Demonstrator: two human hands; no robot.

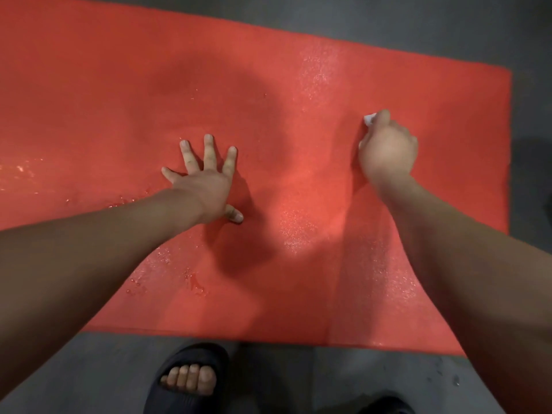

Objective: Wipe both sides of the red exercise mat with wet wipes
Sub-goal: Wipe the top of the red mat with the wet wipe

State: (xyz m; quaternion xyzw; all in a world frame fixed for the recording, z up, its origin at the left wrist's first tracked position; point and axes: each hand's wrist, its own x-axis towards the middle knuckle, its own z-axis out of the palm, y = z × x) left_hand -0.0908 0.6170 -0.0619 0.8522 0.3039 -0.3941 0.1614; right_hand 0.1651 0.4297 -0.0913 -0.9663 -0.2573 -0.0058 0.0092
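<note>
The red exercise mat (pixel 268 115) lies flat on a grey floor and fills most of the view, its right end near the right edge. Wet patches and droplets glisten on it. My left hand (pixel 206 180) presses flat on the mat's middle with fingers spread. My right hand (pixel 386 150) is curled round a white wet wipe (pixel 369 118), holding it against the mat near the right end. Only a small corner of the wipe shows past the fingers.
Grey floor (pixel 388 22) surrounds the mat at the far side, right and near side. My foot in a black slide sandal (pixel 188 380) stands on the floor just before the mat's near edge. A second dark sandal (pixel 385 406) shows at the bottom edge.
</note>
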